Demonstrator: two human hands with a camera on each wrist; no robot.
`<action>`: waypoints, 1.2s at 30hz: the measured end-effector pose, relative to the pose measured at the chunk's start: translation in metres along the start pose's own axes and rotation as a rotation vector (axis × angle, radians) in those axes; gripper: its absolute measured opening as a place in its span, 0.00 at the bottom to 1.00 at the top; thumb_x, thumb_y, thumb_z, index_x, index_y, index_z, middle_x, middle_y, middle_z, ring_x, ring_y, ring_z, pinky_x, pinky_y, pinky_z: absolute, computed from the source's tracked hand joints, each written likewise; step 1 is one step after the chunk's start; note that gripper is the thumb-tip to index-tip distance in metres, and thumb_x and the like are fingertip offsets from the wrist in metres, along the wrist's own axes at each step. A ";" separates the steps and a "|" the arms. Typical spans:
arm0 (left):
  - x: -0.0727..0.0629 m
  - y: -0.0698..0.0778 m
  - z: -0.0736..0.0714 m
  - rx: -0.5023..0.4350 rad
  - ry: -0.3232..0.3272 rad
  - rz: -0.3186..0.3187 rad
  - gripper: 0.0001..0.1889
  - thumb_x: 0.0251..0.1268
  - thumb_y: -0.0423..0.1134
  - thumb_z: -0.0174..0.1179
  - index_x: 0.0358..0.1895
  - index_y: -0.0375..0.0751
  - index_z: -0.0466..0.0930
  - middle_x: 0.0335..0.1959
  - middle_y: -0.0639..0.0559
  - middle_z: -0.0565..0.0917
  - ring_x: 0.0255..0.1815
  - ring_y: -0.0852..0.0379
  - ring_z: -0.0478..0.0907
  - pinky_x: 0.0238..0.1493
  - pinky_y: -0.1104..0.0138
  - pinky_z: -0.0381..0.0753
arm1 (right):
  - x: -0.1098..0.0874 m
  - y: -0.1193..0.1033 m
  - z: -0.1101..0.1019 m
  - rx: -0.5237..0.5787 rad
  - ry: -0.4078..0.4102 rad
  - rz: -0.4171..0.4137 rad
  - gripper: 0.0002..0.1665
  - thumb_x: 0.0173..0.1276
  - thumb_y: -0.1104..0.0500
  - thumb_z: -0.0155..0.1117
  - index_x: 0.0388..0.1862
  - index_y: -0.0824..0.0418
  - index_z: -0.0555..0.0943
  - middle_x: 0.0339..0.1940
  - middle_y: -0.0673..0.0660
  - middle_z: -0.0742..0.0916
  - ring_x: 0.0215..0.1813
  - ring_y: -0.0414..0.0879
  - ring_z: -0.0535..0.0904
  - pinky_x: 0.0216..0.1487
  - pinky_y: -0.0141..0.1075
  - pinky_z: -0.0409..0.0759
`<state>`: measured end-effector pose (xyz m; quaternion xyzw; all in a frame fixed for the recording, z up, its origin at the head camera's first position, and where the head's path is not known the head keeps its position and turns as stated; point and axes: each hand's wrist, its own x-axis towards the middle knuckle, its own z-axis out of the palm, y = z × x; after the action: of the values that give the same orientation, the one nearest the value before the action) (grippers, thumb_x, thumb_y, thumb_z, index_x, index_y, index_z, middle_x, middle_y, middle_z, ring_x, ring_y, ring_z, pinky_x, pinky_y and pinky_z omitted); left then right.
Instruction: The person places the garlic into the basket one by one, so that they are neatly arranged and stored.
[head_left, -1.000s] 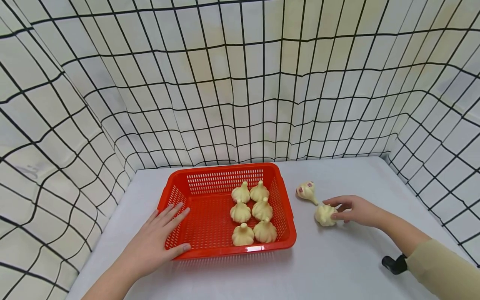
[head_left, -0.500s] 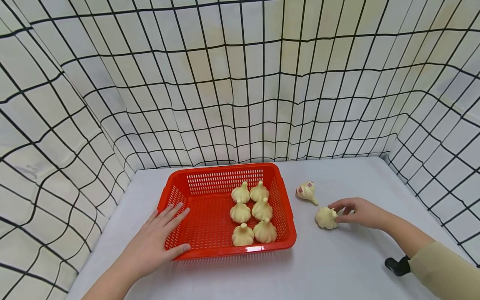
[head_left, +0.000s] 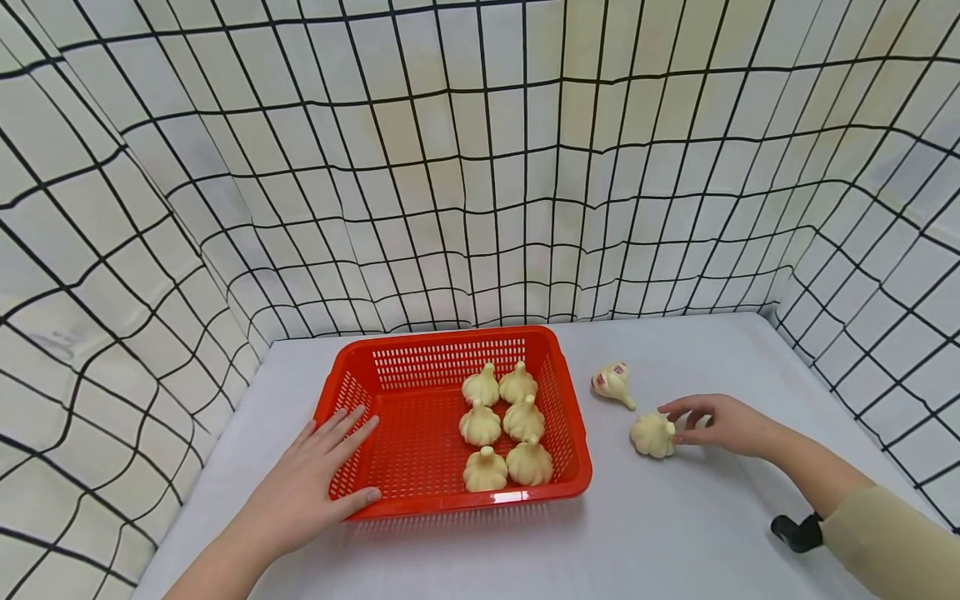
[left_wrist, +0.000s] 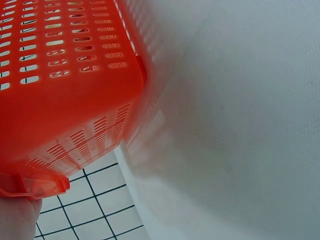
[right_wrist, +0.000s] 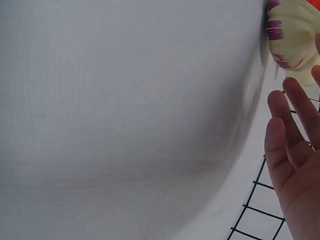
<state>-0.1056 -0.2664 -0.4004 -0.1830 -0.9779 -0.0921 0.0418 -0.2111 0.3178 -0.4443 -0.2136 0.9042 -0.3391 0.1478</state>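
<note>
My left hand (head_left: pixel 303 483) lies across the front left corner of a red plastic basket (head_left: pixel 517 497), fingers spread and fairly straight over the rim. Inside the basket, several pale garlic bulbs (head_left: pixel 480 425) stand stem up in two columns on the right. To the right of it, the thumb and index finger of my right hand (head_left: pixel 720 427) pinch a garlic bulb (head_left: pixel 651 437) by its stem end. In the right wrist view this bulb (right_wrist: pixel 290 37) shows purple streaks, and the other fingers are loosely bent below it. Another garlic bulb (head_left: pixel 612 382) with purple-red marks lies on its side behind.
The white table (head_left: pixel 660 533) is walled at the back and sides by white cloth behind black netting (head_left: pixel 525 208). A black strap piece (head_left: pixel 795 532) hangs at my right sleeve (head_left: pixel 892 542). In the left wrist view the basket's slotted wall (left_wrist: pixel 65 115) fills the upper left.
The right hand has shifted slightly right, and the garlic bulb at its fingertips has turned so its stem points toward the hand. Left hand and basket stay put.
</note>
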 end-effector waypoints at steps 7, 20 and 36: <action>0.000 0.000 0.000 -0.004 0.000 -0.003 0.47 0.58 0.69 0.61 0.78 0.56 0.57 0.79 0.48 0.58 0.78 0.40 0.53 0.74 0.67 0.20 | -0.009 -0.001 -0.003 -0.044 0.080 -0.073 0.28 0.62 0.45 0.73 0.58 0.54 0.83 0.52 0.52 0.86 0.45 0.38 0.78 0.37 0.32 0.80; 0.000 0.000 -0.001 -0.001 0.004 0.002 0.47 0.58 0.68 0.61 0.78 0.56 0.57 0.78 0.47 0.58 0.77 0.40 0.53 0.74 0.68 0.20 | -0.016 -0.028 -0.001 -0.140 0.156 -0.115 0.20 0.61 0.47 0.74 0.52 0.48 0.87 0.49 0.48 0.86 0.44 0.47 0.79 0.38 0.32 0.78; 0.000 0.001 0.000 -0.012 -0.004 -0.011 0.47 0.57 0.67 0.63 0.78 0.56 0.58 0.78 0.48 0.58 0.78 0.40 0.53 0.76 0.62 0.23 | -0.013 -0.039 0.004 -0.279 0.185 -0.173 0.14 0.62 0.52 0.74 0.47 0.48 0.88 0.42 0.39 0.86 0.39 0.35 0.78 0.36 0.30 0.79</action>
<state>-0.1051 -0.2661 -0.4000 -0.1782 -0.9784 -0.0980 0.0381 -0.1867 0.2953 -0.4192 -0.2768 0.9305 -0.2399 0.0030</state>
